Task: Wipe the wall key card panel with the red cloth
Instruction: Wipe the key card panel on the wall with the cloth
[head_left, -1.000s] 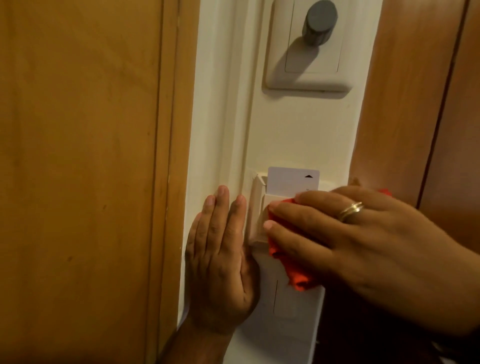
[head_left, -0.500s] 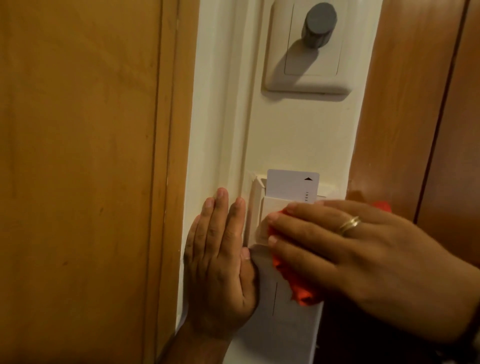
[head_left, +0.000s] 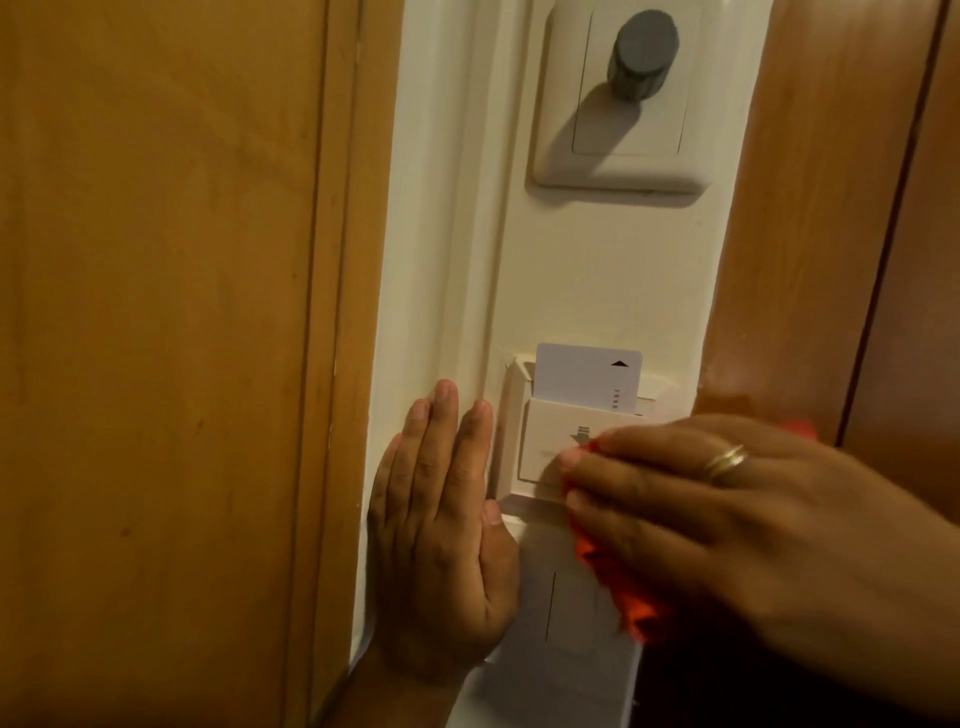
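Note:
The white key card panel (head_left: 540, 441) sits on a cream wall strip, with a white card (head_left: 582, 376) standing in its top slot. My right hand (head_left: 737, 525), wearing a ring, presses the red cloth (head_left: 623, 587) against the panel's right and lower part; the cloth shows under my fingers and hangs below them. My left hand (head_left: 441, 545) lies flat on the wall just left of the panel, fingers together and pointing up. The panel's right half is hidden by my right hand.
A white switch plate with a grey round knob (head_left: 644, 52) is mounted above the panel. A second white switch plate (head_left: 561, 623) sits directly below it. Wooden door panels flank the wall strip at the left (head_left: 156, 364) and right (head_left: 831, 234).
My right hand has slid the red cloth to the right and down, uncovering the panel's left front with its arrow mark. My left hand has stayed flat on the wall.

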